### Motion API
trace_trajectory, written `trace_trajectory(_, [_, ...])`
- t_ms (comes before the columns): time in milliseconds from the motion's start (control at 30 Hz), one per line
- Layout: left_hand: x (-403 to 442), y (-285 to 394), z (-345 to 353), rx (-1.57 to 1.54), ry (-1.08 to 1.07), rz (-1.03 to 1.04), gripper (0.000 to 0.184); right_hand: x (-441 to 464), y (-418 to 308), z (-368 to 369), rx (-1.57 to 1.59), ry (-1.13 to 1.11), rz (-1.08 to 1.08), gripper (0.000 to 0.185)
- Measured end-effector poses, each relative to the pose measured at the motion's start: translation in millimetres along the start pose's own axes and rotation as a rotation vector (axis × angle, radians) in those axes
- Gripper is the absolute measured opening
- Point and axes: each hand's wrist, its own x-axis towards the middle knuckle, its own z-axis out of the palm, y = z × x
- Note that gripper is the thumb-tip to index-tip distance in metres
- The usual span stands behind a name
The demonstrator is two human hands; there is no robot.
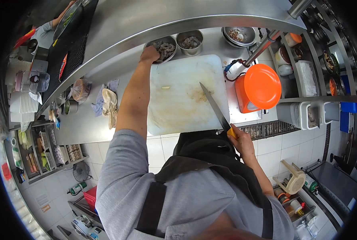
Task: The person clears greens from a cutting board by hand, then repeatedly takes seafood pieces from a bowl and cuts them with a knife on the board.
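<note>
Taking the cutting board [178, 110] as reference, we see the left hand [149, 55] at the steel bowl [172, 40] of shrimp [166, 50] by the board's far left corner; its fingers are partly hidden, so we cannot tell whether they grip anything. The right hand [242, 141], by the near right corner, is closed around the yellow handle of the knife [214, 104], whose blade slants over the board's right part. We note a metal pot [191, 52] beyond the board's far edge, an orange-lidded container [262, 87] to the board's right, and crumpled cloths [109, 106] to its left.
</note>
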Motion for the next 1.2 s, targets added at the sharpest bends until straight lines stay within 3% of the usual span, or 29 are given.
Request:
trace_trajectory(233, [-33.8, -0.8, -21.5, -0.294, 0.064, 0.116, 0.035, -1.2, 9.8, 0.5, -0.016, 0.061, -0.141, 0.047])
trace_trajectory(500, [-147.6, 22.7, 7.1, -0.866, -0.046, 0.053, 0.03, 5.0, 10.4, -4.1, -0.116, -0.183, -0.347, 0.046])
trace_trajectory(567, [-179.9, 34.5, 11.6, -0.901, -0.071, 0.047, 0.031, 11.5, 30.0, 2.0, -0.116, -0.07, -0.413, 0.042])
trace_trajectory(667, [-213.5, 51.9, 28.5, -1.043, -0.055, -0.007, 0.031, 13.5, 30.0, -15.0, -0.095, -0.018, -0.337, 0.044])
trace_trajectory(767, [-239.1, 72.9, 37.7, -1.036, -0.133, -0.127, 0.024, 17.7, 41.4, -21.6, -0.068, 0.027, -0.301, 0.049])
trace_trajectory(800, [-227.0, 63.0, 74.9, -0.74, -0.033, -0.038, 0.02, 16.2, 36.1, -25.1, -0.044, -0.011, -0.242, 0.049])
trace_trajectory(833, [-230.2, 58.6, 84.6, -0.741, -0.031, -0.037, 0.02, 14.0, 31.8, -26.8, -0.02, -0.048, -0.184, 0.049])
trace_trajectory(900, [-241.4, 54.2, 85.1, -0.349, 0.255, 0.226, 0.018, 10.8, 25.4, -23.6, 0.01, -0.065, -0.14, 0.05])
trace_trajectory(933, [-244.2, 54.1, 85.2, -0.344, 0.254, 0.232, 0.018, 8.4, 22.8, -20.3, 0.043, -0.086, -0.091, 0.051])
trace_trajectory(1000, [-252.5, 58.4, 74.0, -0.36, 0.369, 0.521, 0.025, 7.0, 18.9, -11.9, 0.155, -0.136, -0.003, 0.052])
trace_trajectory(1133, [-249.8, 69.8, 82.9, -0.281, 0.294, 0.627, 0.025, 12.5, 24.8, 7.4, 0.415, -0.181, 0.086, 0.058])
trace_trajectory(1200, [-251.7, 75.3, 81.1, -0.253, 0.253, 0.546, 0.025, 17.6, 23.8, 13.3, 0.48, -0.192, 0.124, 0.058])
